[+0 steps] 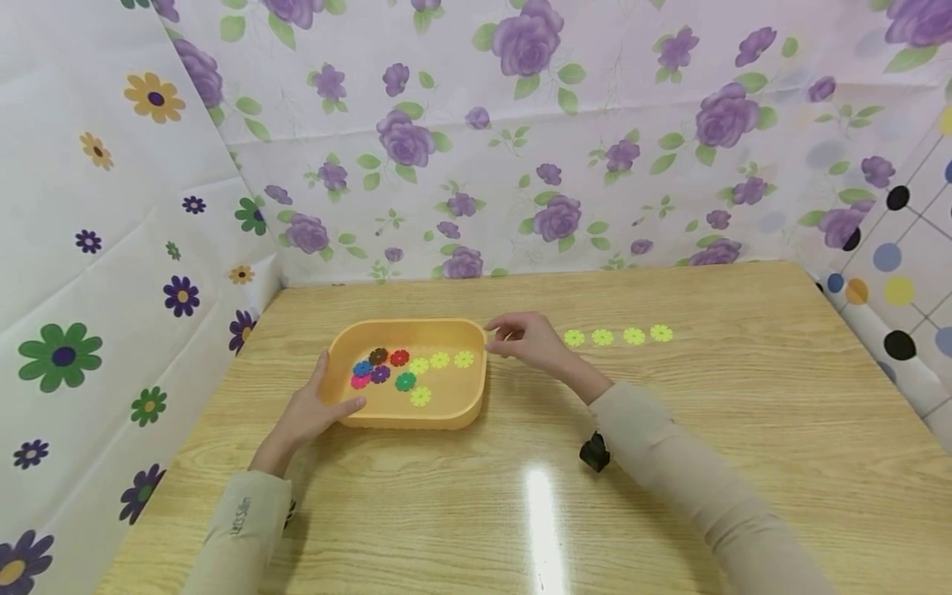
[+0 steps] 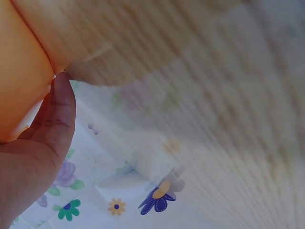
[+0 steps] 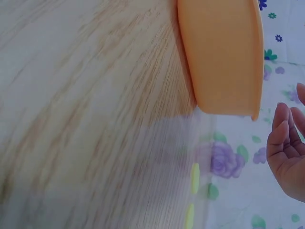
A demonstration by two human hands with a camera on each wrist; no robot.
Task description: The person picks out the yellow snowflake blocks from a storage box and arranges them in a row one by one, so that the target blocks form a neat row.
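Left grip (image 1: 307, 413) clasps a shallow, rounded orange basin (image 1: 455, 390); empty right grip (image 1: 534, 340) gapes slightly.

Wrist views: left grip (image 2: 40, 138), right grip (image 3: 288, 155), tray (image 3: 221, 57) cut off by edges; tabletop (image 2: 228, 86) blurred in left.

a purple-rose backdrop (image 1: 476, 198) stands behind a wood-grain table (image 1: 781, 397) streaked with glare (image 1: 545, 529).
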